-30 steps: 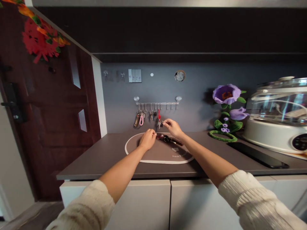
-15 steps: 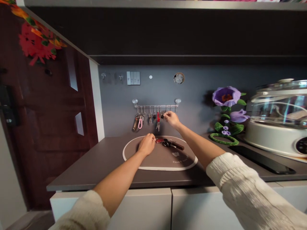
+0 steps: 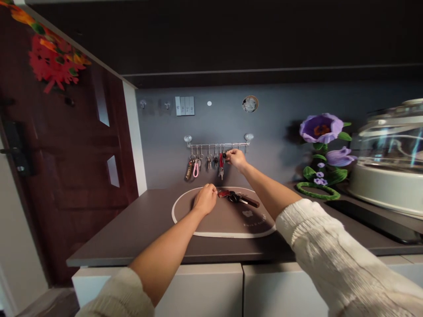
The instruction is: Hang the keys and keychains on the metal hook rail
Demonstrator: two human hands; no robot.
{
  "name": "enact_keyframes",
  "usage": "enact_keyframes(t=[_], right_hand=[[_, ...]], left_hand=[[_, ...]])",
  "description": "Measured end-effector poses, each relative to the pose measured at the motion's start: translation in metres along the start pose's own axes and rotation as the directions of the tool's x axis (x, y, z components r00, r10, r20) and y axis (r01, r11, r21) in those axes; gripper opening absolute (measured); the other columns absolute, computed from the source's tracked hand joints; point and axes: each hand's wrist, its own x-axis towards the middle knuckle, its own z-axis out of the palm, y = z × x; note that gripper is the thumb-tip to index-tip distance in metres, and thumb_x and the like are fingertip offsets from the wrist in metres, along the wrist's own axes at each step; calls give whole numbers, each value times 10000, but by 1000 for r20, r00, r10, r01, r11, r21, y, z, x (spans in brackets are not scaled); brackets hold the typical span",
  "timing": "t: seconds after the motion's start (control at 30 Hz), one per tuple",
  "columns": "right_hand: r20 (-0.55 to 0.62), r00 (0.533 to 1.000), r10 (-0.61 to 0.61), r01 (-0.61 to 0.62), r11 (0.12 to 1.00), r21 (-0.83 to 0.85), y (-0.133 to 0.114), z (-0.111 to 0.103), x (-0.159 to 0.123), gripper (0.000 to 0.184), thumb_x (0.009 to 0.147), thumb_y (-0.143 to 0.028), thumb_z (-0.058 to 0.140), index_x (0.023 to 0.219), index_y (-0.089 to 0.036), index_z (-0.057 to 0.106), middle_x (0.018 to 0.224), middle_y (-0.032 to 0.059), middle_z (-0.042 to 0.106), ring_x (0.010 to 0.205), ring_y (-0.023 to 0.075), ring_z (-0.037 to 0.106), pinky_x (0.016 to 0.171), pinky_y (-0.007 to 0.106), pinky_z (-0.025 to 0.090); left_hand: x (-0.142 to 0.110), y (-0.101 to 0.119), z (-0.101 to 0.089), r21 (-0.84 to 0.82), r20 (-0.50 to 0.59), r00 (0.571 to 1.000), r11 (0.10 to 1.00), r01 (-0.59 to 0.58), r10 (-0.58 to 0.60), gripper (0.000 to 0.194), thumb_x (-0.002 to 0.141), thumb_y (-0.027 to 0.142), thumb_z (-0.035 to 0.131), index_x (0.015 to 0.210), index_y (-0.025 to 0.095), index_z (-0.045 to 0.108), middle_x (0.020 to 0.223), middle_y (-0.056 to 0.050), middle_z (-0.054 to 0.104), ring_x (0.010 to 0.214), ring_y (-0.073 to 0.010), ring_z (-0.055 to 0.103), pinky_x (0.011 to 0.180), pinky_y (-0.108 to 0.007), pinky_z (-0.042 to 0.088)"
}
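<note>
The right hand (image 3: pixel 236 159) is raised at the rack (image 3: pixel 211 145), thumb and fingers pinched on the black keys (image 3: pixel 224 156) just below the rail, right of the red strap (image 3: pixel 221 160). Whether these keys bear on a hook cannot be told. The left hand (image 3: pixel 205 200) is low at the mat (image 3: pixel 224 235), fingers curled; whether it grips anything cannot be determined. Just right of it, a bunch of keys (image 3: pixel 234 197) lies on the mat's far part, red fob (image 3: pixel 224 193) leftmost. Other keys and a pink loop (image 3: pixel 196 169) hang left on the rack.
</note>
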Motion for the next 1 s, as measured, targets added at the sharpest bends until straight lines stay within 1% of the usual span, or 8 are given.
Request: enact_keyframes(t=[0.17,0.37,0.47,0.63,0.73,0.87,1.0], right_hand=[[-33,998,49,-48,998,40,3,2,2,131,725,-97,459,607,-147,484,546,-12,499,454,59,443,472,195,391],[-55,990,128,-121,986,119,8,1,3,110,740,-76,463,659,-133,510,580,-5,527,471,54,466,471,180,407],[-49,991,121,-113,983,142,7,1,0,127,751,-72,444,661,-140,503,600,-6,533,479,56,479,479,187,418],[-1,998,62,-61,987,147,-1,4,-6,145,747,-59,438,644,-145,494,598,-3,548,501,61,504,508,187,432],[10,998,58,-59,987,146,-4,6,-6,139,747,-62,435,653,-142,500,614,4,567,501,57,501,513,184,439],[-31,995,100,-95,987,128,-7,8,-3,113,753,-88,450,677,-134,521,609,14,565,489,59,495,484,182,428],[-71,985,160,-149,979,141,-5,9,-1,108,751,-103,467,659,-134,513,588,18,559,487,69,505,496,201,447]], left_hand=[[0,-1,1,-9,-3,1000,1000,-1,1,151,827,192,385,795,183,533,853,-45,568,789,-144,523,736,-270,392],[0,-1,1,-19,-7,1000,1000,8,-8,142,823,187,396,802,180,536,852,-42,564,796,-139,520,755,-265,390],[1,-2,1,-26,-3,1000,1000,12,-12,137,820,187,402,806,180,538,858,-42,565,795,-137,519,757,-262,390],[2,-3,2,-17,-7,1000,1000,3,-3,149,824,191,392,801,178,538,855,-44,567,796,-138,518,753,-262,387],[2,-2,1,-8,-13,1000,1000,3,-3,153,824,189,388,796,179,538,851,-43,570,802,-142,520,747,-265,389],[1,-2,0,-11,-9,1000,1000,6,-6,148,820,183,394,798,178,540,851,-44,572,796,-140,525,749,-266,396],[1,-2,0,-10,-11,1000,1000,9,-9,145,820,184,398,799,180,541,855,-43,573,802,-139,527,749,-264,398]])
